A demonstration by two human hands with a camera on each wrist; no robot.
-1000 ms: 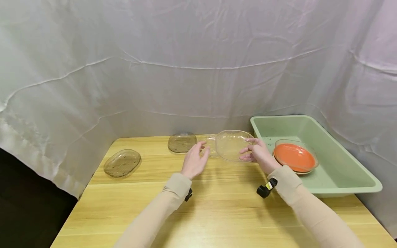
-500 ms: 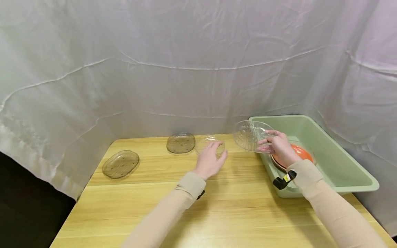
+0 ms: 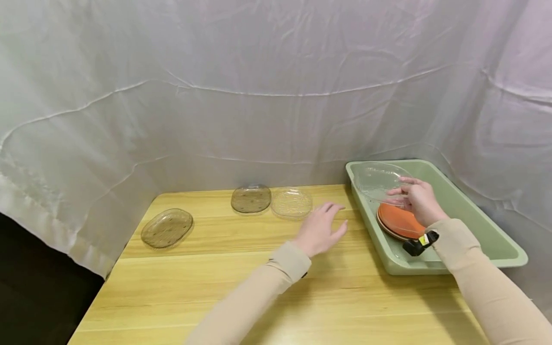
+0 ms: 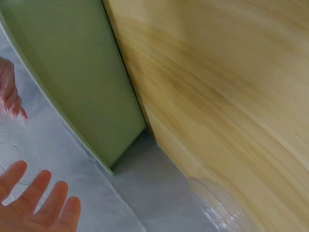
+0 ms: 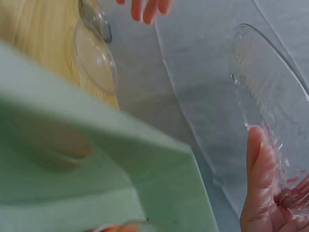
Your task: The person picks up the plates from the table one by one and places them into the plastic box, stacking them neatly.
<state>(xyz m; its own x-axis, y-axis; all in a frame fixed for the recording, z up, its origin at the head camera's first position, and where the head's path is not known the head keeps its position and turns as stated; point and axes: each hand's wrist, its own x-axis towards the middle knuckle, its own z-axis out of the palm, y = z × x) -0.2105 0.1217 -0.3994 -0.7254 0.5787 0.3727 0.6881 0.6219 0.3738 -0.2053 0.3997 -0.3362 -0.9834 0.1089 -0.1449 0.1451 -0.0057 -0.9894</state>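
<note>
My right hand (image 3: 420,199) grips a clear glass plate (image 3: 375,181) by its right side, holding it tilted over the green tub (image 3: 478,206). In the right wrist view the thumb lies along the face of the clear plate (image 5: 270,87). Below it in the tub rests an orange plate (image 3: 401,221), stacked on others and partly hidden by the hand. My left hand (image 3: 321,229) hovers above the table left of the tub, fingers spread and holding nothing. Behind it another clear glass plate (image 3: 292,202) lies flat on the wood.
Two brownish glass plates lie on the wooden table (image 3: 207,287): one smoky plate (image 3: 251,199) near the back edge, one amber-tinted plate (image 3: 167,228) at the far left. A grey curtain (image 3: 258,96) hangs behind. The tub's rim stands raised along the right side.
My right hand has carried the clear plate rightward from above the table to over the tub. The left hand has let go of that plate's side and drifted right, toward the tub.
</note>
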